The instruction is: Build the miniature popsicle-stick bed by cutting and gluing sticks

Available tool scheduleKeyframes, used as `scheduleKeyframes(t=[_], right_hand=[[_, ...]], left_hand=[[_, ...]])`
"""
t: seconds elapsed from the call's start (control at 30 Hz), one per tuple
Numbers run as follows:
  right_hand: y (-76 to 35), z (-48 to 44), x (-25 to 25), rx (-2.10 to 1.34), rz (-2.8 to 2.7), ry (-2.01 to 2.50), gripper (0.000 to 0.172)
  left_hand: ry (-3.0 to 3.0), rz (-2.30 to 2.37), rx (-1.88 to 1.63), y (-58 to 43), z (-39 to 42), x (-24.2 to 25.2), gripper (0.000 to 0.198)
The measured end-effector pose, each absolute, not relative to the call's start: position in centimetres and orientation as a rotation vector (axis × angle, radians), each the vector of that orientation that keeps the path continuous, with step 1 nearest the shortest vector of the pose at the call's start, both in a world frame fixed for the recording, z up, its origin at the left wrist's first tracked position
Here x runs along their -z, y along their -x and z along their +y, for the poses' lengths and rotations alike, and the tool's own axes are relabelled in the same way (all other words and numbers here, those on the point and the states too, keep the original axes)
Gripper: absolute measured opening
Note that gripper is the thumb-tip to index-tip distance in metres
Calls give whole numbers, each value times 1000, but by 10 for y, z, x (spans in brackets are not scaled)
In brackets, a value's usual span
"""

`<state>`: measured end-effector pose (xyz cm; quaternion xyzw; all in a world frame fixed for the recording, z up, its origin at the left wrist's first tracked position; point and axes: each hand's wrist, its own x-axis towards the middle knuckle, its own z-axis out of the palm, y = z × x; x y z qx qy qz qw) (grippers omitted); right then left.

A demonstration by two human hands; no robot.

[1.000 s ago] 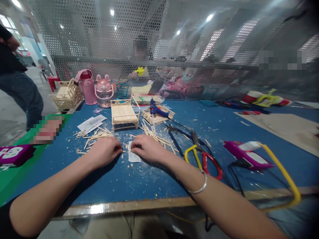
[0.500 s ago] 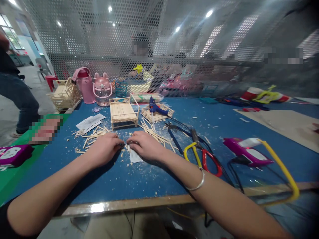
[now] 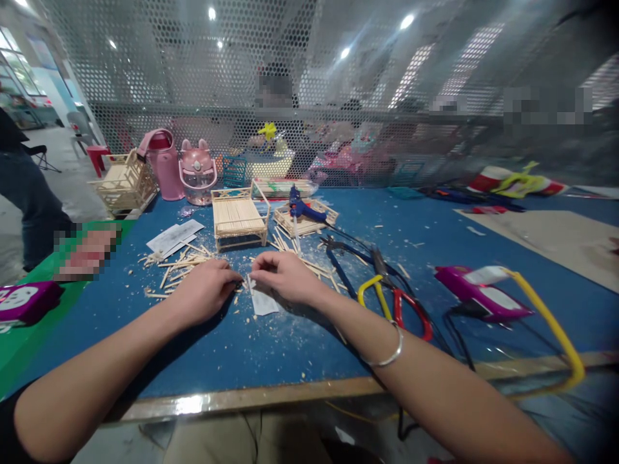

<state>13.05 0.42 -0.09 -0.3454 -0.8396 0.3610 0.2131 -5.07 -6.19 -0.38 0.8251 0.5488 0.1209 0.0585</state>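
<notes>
My left hand (image 3: 206,290) rests on the blue table (image 3: 271,348) with its fingers curled into a pinch, close to my right hand (image 3: 284,276), which is also pinched. The fingertips of both meet over a small white paper slip (image 3: 264,303). Whatever they pinch is too small to make out. Thin wooden sticks (image 3: 184,264) lie scattered just beyond my left hand, and more sticks (image 3: 300,258) lie past my right hand. A small stick-built bed frame (image 3: 239,219) stands behind them.
A blue glue gun (image 3: 302,209) lies on a stick frame. Red and yellow handled cutters (image 3: 394,306) and a purple box (image 3: 476,299) sit to the right. Pink bottles (image 3: 181,171) and a stick cage (image 3: 123,183) stand at back left. A mesh screen (image 3: 338,96) backs the table.
My two hands came together until their fingertips met over the paper slip; my right hand has since lifted slightly. A person at the left edge has walked further out of view.
</notes>
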Motion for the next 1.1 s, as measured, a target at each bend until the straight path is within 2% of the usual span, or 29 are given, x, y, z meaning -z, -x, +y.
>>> scheduleKeyframes(t=[0.23, 0.33, 0.5, 0.67, 0.97, 1.1], right_hand=[[-148, 17, -8, -507, -2528, 1192, 12], [-147, 13, -5, -355, -2580, 1031, 12], [-137, -1, 1, -354, -2779, 705, 12], [-132, -1, 6, -340, -2798, 721, 9], [-123, -5, 4, -273, -2847, 629, 14], [-132, -3, -2, -281, -2776, 724, 14]], left_hand=[[-2573, 1631, -359, 45, -66, 5, 35], [-2544, 1718, -370, 49, -64, 4, 37], [-2500, 1675, -325, 56, -65, -3, 27], [-2469, 1640, -297, 54, -66, -1, 24], [-2437, 1660, -365, 51, -62, 2, 24], [-2391, 1675, -452, 55, -63, 0, 20]])
